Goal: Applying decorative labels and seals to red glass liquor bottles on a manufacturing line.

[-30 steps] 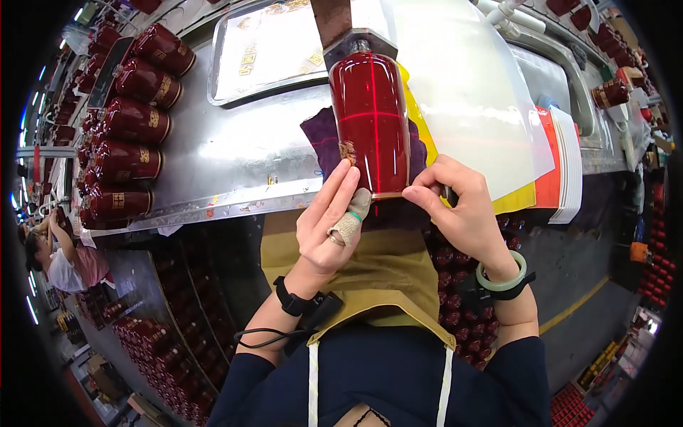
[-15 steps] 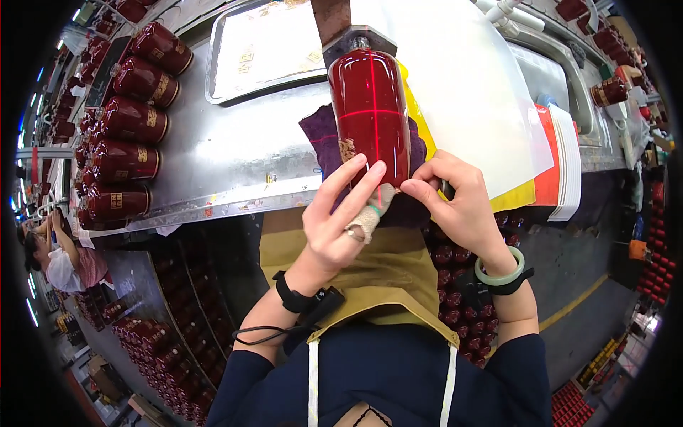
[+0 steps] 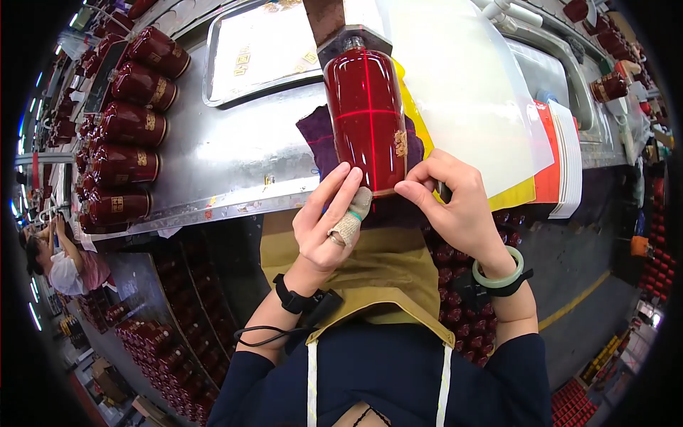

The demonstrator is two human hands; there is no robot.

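Observation:
A dark red glass bottle (image 3: 366, 117) lies on its side, its neck in a metal bracket (image 3: 353, 40) and its base toward me. Red light lines cross on its body, and a gold emblem (image 3: 400, 144) shows on its right side. My left hand (image 3: 329, 220) has its fingertips against the bottle's lower left, with a pale cover (image 3: 347, 226) on one digit. At the lower right of the base, my right hand (image 3: 452, 199) presses its thumb on the bottle with its fingers curled. A small dark thing shows between those fingers; I cannot make it out. Purple cloth (image 3: 318, 137) lies beneath the bottle.
Several similar bottles (image 3: 131, 164) lie along the metal table's left side. A tray (image 3: 267, 91) with small gold pieces stands at the back. White sheets (image 3: 462, 99), a yellow sheet (image 3: 516, 195) and a red-and-white stack (image 3: 567, 164) lie at right. Another person (image 3: 64, 260) is at far left.
The bottle has turned about its length: the gold emblem has gone from its left side to its right. My left hand has shifted slightly left; my right hand stays by the base.

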